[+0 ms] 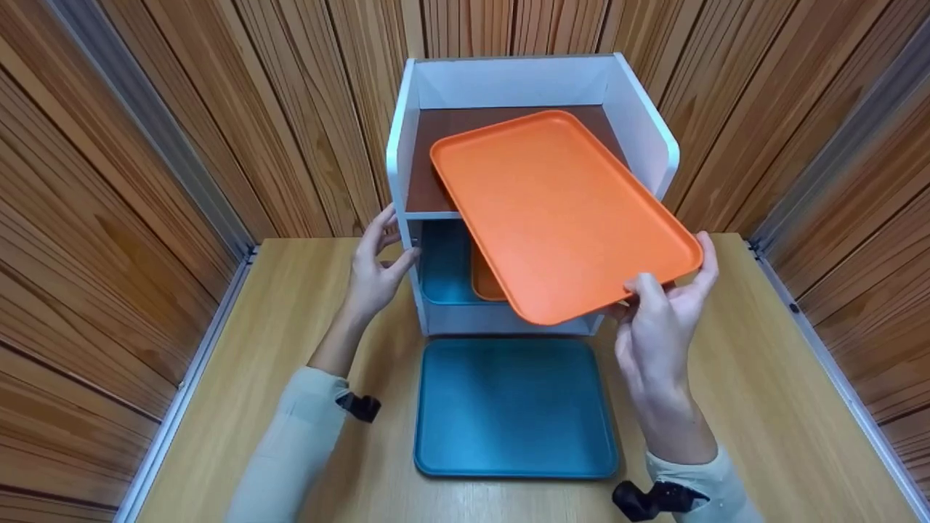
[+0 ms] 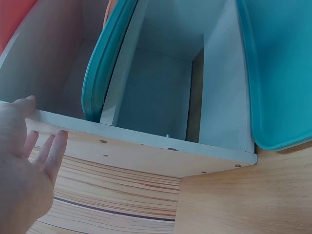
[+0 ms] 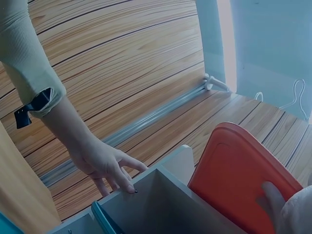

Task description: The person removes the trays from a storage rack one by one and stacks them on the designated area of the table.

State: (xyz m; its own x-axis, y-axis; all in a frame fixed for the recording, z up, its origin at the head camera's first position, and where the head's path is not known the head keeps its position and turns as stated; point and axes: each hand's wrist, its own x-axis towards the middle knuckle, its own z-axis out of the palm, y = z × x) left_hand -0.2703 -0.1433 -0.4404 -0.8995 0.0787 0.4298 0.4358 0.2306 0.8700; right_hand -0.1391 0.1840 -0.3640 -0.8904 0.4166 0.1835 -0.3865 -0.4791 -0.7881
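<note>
Grasping the orange tray [image 1: 559, 218] by its near right corner in the right hand [image 1: 660, 327], above the front edge of the shelf unit [image 1: 643, 131]; touching the unit's left edge with a relaxed left hand [image 1: 372, 274].

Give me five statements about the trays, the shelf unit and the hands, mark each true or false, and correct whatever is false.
1. The right hand holds a large orange tray. True.
2. The left hand is holding a blue tray. False: the left hand is at the side of the white shelf unit.
3. A front blue tray lies on the table, before the unit. True.
4. Nothing is stored beneath the brown top shelf. False: another blue tray and another orange tray show under that brown top shelf.
5. Both sleeves are pale. True.
</note>
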